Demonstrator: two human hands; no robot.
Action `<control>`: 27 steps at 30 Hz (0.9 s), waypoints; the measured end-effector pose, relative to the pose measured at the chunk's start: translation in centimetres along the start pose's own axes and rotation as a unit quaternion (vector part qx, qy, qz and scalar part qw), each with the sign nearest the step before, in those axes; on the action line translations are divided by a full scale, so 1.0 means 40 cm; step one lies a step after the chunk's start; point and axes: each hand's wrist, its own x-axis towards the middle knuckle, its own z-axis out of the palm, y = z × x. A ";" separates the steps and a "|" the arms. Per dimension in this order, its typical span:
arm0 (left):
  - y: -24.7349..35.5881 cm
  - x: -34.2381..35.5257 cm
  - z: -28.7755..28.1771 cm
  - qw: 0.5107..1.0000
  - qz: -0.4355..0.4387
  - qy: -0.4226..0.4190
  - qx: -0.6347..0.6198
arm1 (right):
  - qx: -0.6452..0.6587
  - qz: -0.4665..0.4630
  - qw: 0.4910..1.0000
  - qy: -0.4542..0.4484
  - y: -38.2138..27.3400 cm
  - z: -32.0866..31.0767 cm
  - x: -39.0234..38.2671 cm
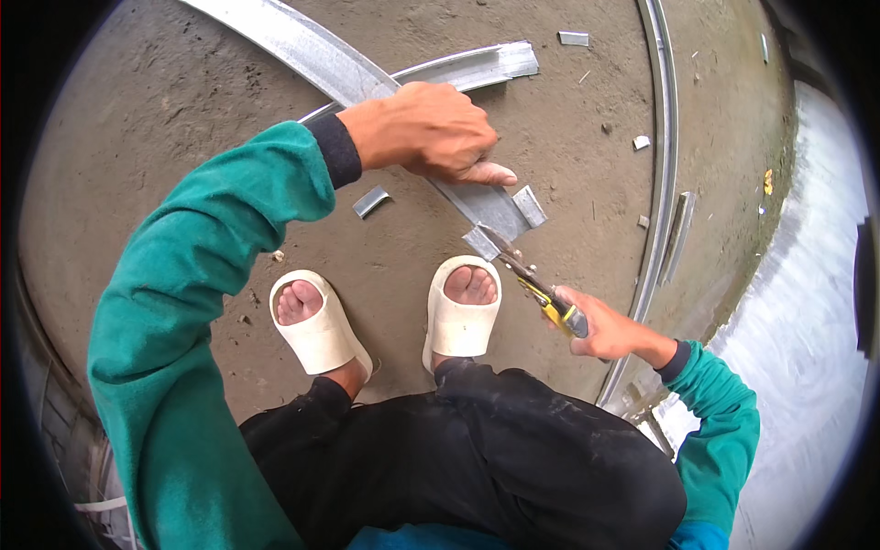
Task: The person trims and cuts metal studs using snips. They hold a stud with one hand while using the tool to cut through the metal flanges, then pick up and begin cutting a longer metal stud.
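Your left grip (435,136) clasps a metal channel (469,198). Your right grip (598,325) wraps yellow-and-black snips (543,291) at the channel's near end.

No readable lettering anywhere

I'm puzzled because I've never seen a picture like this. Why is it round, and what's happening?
There's no machine here, just a person's two hands. A camera on the person's head looks down, and its very wide lens makes the edges curve. That's why you see the person's own cream slippers. The left hand is on a long metal strip. The right hand has yellow-and-black cutters in its grip, with their tips at the strip's end. On the brown ground lie small metal scraps, another strip and a long rail.
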 end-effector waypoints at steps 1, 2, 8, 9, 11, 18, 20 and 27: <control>0.000 0.001 0.006 1.000 0.001 0.000 -0.001 | 0.015 0.015 1.000 -0.004 0.004 -0.002 0.002; -0.001 0.002 0.012 1.000 -0.004 0.012 -0.003 | 0.016 0.015 1.000 -0.005 0.005 -0.004 0.003; -0.007 0.008 0.015 1.000 -0.011 0.011 -0.002 | 0.017 0.001 1.000 -0.017 -0.008 -0.017 0.007; -0.007 0.007 0.014 1.000 -0.013 0.014 -0.003 | 0.017 0.010 1.000 -0.017 -0.011 -0.019 0.007; -0.010 0.008 0.015 1.000 -0.010 0.013 -0.005 | 0.016 0.018 1.000 -0.016 -0.012 -0.022 0.009; -0.006 -0.004 0.012 0.998 -0.026 -0.050 0.000 | 0.030 0.021 0.998 -0.053 -0.015 -0.029 0.020; -0.006 0.000 0.008 0.998 -0.031 -0.045 0.004 | 0.036 0.008 0.997 -0.062 -0.009 -0.035 0.024; -0.019 0.012 0.014 1.000 -0.004 0.012 -0.001 | 0.075 0.014 0.996 -0.046 -0.006 -0.048 0.033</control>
